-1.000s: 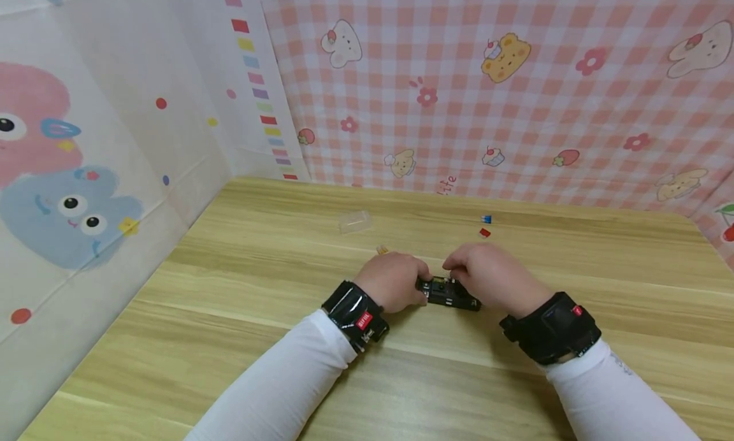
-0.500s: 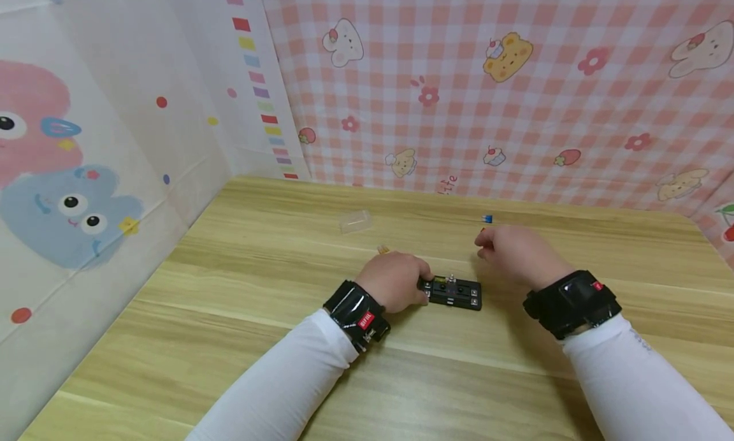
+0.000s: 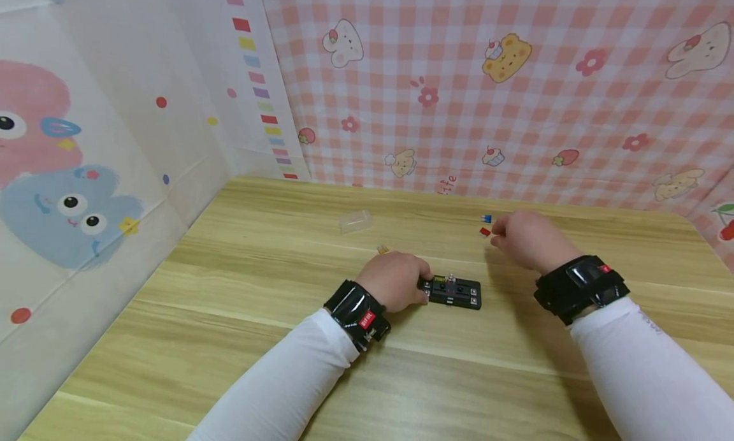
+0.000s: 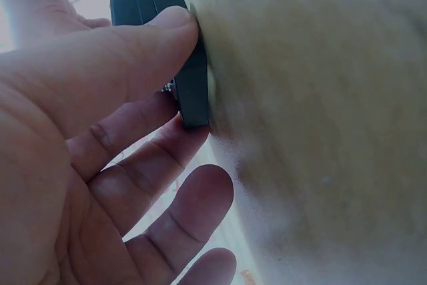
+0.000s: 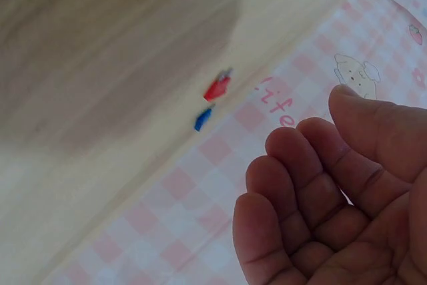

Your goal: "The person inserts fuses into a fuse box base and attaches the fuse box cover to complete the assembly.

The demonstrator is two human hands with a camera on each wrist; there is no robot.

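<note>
Gripping black block by its left end with left hand: thumb on near long edge, other fingertips at far edge and end; outer two fingers off it, per left wrist view. Lying flat, mostly just right of those fingers: oblong, silvery metal plates toward the ends, two dark round knobs on top, small metal tab on near edge, yellow label by far edge. Upright mid-block, between knobs: small clear piece.

Released on the other side: right hand, fingers loosely curled, thumb apart from fingertips, held over table. Just left of those fingertips, not touching: red piece with silvery end. Just beyond red: blue piece, prongs pointing left.

Left hand back up, coming in from lower left; right hand from lower right, farther forward. Black bands on both wrists, white sleeves behind.

Just beyond left knuckles: amber piece, too small for detail. Farther out, same side: clear plastic case. Beyond all fingers: pink checked cloth.
</note>
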